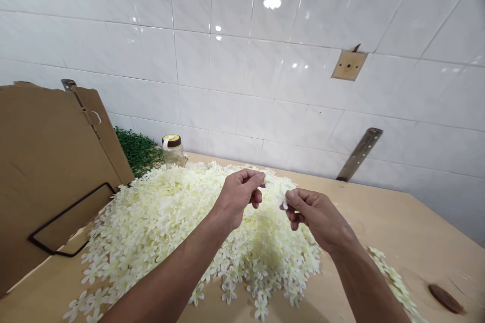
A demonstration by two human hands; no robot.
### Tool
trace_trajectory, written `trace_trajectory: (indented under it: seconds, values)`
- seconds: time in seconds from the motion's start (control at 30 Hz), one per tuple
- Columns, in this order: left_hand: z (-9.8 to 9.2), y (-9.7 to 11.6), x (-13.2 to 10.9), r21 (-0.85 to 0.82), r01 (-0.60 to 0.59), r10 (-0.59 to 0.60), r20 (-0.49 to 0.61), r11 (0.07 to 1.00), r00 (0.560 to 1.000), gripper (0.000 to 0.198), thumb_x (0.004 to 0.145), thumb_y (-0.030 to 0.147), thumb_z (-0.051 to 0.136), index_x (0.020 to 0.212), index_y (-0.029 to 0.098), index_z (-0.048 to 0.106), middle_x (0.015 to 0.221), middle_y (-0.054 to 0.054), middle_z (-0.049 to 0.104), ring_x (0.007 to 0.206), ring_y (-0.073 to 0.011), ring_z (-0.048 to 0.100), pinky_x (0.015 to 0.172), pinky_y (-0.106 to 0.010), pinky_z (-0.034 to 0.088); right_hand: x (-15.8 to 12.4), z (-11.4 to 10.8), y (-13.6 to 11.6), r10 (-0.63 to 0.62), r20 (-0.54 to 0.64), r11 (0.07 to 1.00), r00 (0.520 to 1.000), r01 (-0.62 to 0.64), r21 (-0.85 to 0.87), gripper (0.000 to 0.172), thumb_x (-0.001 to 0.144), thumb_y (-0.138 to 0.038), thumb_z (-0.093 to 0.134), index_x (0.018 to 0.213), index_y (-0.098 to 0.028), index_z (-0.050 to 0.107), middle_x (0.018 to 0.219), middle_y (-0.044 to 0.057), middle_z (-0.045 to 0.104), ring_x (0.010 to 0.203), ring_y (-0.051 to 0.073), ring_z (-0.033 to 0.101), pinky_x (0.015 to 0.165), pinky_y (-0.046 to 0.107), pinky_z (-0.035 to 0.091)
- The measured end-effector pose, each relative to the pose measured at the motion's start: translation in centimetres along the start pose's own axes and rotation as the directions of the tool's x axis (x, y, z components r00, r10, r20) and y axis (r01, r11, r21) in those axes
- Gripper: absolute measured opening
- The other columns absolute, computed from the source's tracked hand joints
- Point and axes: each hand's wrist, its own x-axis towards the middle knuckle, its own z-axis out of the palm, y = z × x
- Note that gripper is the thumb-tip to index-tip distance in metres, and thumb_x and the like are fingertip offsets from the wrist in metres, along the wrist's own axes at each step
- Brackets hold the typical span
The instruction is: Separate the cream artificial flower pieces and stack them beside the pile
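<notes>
A large heap of white-yellow artificial flowers (162, 217) spreads over the table in front of me. Above it, my left hand (242, 192) pinches a pale flower (267, 179) between thumb and forefinger; it partly blends into the heap behind. My right hand (312, 212) is closed too, its thumb and fingertips gripping a white flower (284, 203) whose petals stick out to the left. The two hands are a short way apart, with fingertips facing each other. Beneath my right forearm, a row of flowers (394, 277) lies on the table.
A jar with a brown-yellow lid (172, 144) stands behind the heap, beside green artificial foliage (138, 149). Cardboard (49, 146) with a black wire frame (71, 219) rises on the left. A metal bracket (359, 154) leans at the tiled wall. A brown oval piece (445, 298) lies right.
</notes>
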Motion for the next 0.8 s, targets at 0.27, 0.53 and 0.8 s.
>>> trace_trajectory:
  seconds: [0.27, 0.53, 0.8]
  values:
    - [-0.1, -0.2, 0.1, 0.030, -0.045, 0.045, 0.021, 0.999, 0.999, 0.022, 0.078, 0.035, 0.071, 0.077, 0.014, 0.062, 0.075, -0.002, 0.060, 0.049, -0.0070, 0.049, 0.044, -0.022, 0.037, 0.6, 0.5, 1.0, -0.004, -0.082, 0.959, 0.997, -0.020, -0.284, 0.045, 0.086, -0.059, 0.060, 0.086, -0.015, 0.071, 0.072, 0.004, 0.065, 0.052, 0.014, 0.061, 0.056, 0.030, 0.053]
    - [0.8, -0.9, -0.5, 0.273, -0.116, 0.107, 0.049, 0.955, 0.993, 0.020, 0.083, 0.036, 0.064, 0.079, 0.016, 0.064, 0.055, 0.002, 0.054, 0.044, -0.0100, 0.048, 0.042, -0.022, 0.038, 0.6, 1.0, 1.5, -0.062, -0.123, 0.996, 0.990, 0.054, -0.074, 0.050, 0.088, -0.060, 0.055, 0.108, -0.016, 0.069, 0.071, 0.003, 0.061, 0.054, 0.013, 0.052, 0.040, 0.024, 0.042]
    - [1.4, -1.8, -1.4, 0.453, -0.261, 0.256, 0.073, 0.853, 0.964, 0.019, 0.088, 0.036, 0.059, 0.084, 0.019, 0.066, 0.058, 0.002, 0.059, 0.049, -0.0107, 0.055, 0.050, -0.022, 0.043, 0.2, 1.8, 1.0, -0.095, -0.151, 0.993, 0.984, 0.105, 0.053, 0.035, 0.078, -0.052, 0.074, 0.081, -0.016, 0.071, 0.052, -0.005, 0.046, 0.046, 0.009, 0.040, 0.039, 0.021, 0.039]
